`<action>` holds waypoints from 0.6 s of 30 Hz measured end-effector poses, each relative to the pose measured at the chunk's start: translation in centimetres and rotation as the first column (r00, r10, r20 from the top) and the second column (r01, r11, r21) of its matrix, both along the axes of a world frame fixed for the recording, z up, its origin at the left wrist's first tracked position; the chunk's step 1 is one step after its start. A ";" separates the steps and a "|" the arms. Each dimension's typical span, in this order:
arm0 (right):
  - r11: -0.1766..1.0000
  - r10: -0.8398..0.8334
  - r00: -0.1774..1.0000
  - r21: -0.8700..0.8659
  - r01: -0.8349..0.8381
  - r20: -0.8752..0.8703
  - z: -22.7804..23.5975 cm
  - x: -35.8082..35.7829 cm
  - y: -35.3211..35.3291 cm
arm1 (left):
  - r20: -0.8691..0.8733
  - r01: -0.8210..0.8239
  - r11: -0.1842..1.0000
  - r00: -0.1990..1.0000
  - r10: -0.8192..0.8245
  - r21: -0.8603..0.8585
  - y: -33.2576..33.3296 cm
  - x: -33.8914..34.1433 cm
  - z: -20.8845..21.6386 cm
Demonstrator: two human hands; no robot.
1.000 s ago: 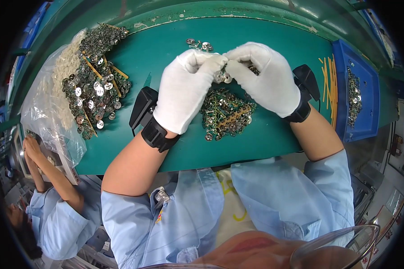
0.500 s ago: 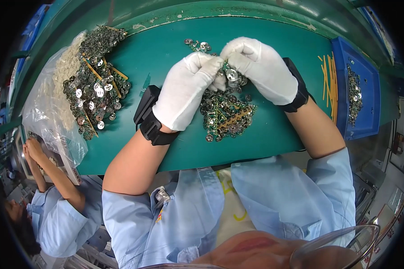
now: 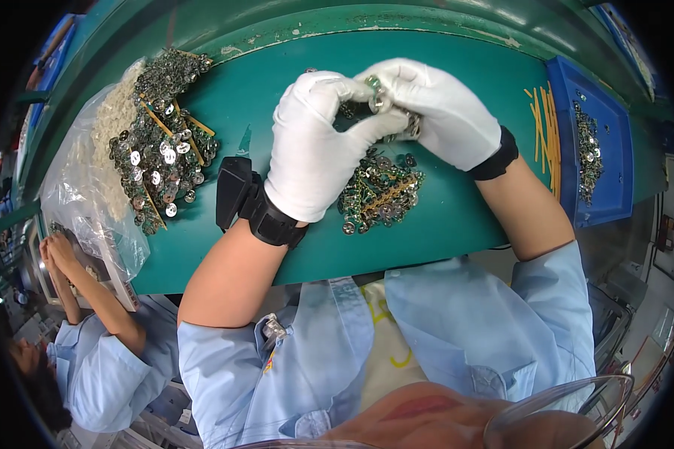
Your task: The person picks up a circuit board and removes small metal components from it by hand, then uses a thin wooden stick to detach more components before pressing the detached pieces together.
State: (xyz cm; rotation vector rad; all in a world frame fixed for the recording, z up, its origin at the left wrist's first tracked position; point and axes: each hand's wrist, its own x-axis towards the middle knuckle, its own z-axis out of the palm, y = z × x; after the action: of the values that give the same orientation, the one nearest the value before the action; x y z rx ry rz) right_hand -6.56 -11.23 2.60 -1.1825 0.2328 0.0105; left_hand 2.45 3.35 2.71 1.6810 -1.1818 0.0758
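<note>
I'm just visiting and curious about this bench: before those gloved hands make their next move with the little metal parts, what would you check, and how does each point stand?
1. Small part pinched between both hands: ok, the left hand and right hand meet on a small metal piece.
2. Gloves on both hands: ok, white and whole as far as seen.
3. Working pile in reach: ok, the pile of small green and silver parts lies right under the hands.
4. Blue bin open to receive: ok, few parts inside.
5. Part orientation: cannot tell, too small.
6. Large heap clear of the table edge: ok.
</note>
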 end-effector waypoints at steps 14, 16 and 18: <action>0.319 0.054 0.977 -0.931 0.179 0.206 0.6 -0.4 -0.8 | 0.108 -0.139 0.976 0.987 0.122 0.165 0.8 3.3 -2.6; 0.277 0.010 0.947 -0.911 0.306 0.321 0.4 -0.3 -0.7 | 0.270 -0.190 0.947 0.956 0.117 0.260 0.9 2.8 -2.4; 0.267 0.036 0.954 -0.923 0.279 0.298 0.1 -0.2 -0.7 | 0.349 -0.220 0.927 0.931 0.107 0.303 1.0 2.7 -2.1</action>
State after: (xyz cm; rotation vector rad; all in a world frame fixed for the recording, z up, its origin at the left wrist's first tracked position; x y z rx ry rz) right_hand -6.72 -11.93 2.74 -2.4182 0.0634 -0.5195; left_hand 5.19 4.31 0.63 2.1329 -1.3513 0.2812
